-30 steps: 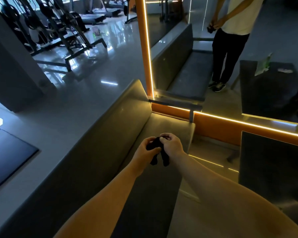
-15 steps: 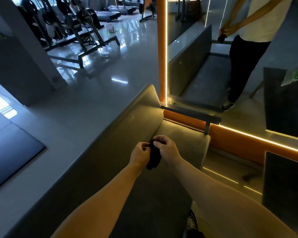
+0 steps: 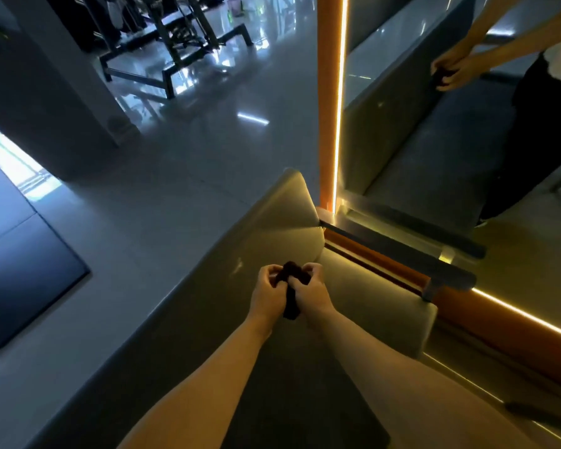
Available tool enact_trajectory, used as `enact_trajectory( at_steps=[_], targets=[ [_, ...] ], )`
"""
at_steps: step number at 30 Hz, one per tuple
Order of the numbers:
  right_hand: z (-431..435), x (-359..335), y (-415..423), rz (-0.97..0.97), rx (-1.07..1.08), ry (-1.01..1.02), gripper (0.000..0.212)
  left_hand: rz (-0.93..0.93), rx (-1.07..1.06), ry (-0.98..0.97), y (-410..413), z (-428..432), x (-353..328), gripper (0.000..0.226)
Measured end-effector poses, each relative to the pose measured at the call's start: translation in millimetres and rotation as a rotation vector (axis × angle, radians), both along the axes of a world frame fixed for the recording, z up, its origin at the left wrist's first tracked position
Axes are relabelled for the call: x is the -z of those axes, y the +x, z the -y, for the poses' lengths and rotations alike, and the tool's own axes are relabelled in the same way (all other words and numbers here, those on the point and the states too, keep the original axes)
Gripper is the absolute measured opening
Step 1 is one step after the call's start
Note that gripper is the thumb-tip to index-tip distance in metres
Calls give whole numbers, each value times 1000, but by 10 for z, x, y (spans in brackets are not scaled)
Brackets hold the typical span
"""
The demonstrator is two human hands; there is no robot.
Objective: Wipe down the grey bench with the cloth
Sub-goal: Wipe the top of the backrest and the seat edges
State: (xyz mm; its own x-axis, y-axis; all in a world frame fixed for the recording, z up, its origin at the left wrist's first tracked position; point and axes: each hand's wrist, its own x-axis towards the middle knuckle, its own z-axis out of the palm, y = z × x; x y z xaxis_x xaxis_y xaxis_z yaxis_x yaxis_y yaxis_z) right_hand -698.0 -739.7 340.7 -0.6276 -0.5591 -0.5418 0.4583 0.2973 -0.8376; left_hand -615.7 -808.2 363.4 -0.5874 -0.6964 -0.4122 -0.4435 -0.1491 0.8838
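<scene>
My left hand (image 3: 268, 294) and right hand (image 3: 310, 291) both pinch the bunched cloth (image 3: 291, 280) above the far end of the bench (image 3: 370, 306); kept this wadded, it may skip patches or slip from my fingers.

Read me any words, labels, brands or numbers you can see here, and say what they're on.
No text can be read.
The black cloth, the grey bench and the orange-framed mirror show no writing.
The gym machines at the back are too dark and blurred to tell.
</scene>
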Motion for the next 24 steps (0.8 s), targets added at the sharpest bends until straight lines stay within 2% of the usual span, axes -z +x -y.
enact_trajectory(
  at_steps=[4,7,10,14,17,19,21,24],
  targets=[
    [457,223,-657,-74,86,-3,25,47,66,-167,-625,499,189,25],
    [864,374,-1107,-74,182,-33,22,138,186,-410,-1020,933,341,30],
    [1286,504,-1496,-83,242,-55,22,319,316,-751,-1304,1463,553,44],
    [1898,696,-1966,-132,297,-106,24,576,414,-933,-1655,2106,809,63],
    [2342,813,-2319,-240,309,-124,31,690,465,-970,-1915,2335,1069,68],
    [2586,927,-2489,-320,257,-112,39,748,456,-1129,-1988,2364,1286,69],
    [2737,1096,-2552,-426,203,-78,44,752,391,-1284,-2000,2372,1466,69],
    [2800,1484,-2539,-590,245,-76,43,718,352,-1400,-2010,2426,1616,67]
  ],
)
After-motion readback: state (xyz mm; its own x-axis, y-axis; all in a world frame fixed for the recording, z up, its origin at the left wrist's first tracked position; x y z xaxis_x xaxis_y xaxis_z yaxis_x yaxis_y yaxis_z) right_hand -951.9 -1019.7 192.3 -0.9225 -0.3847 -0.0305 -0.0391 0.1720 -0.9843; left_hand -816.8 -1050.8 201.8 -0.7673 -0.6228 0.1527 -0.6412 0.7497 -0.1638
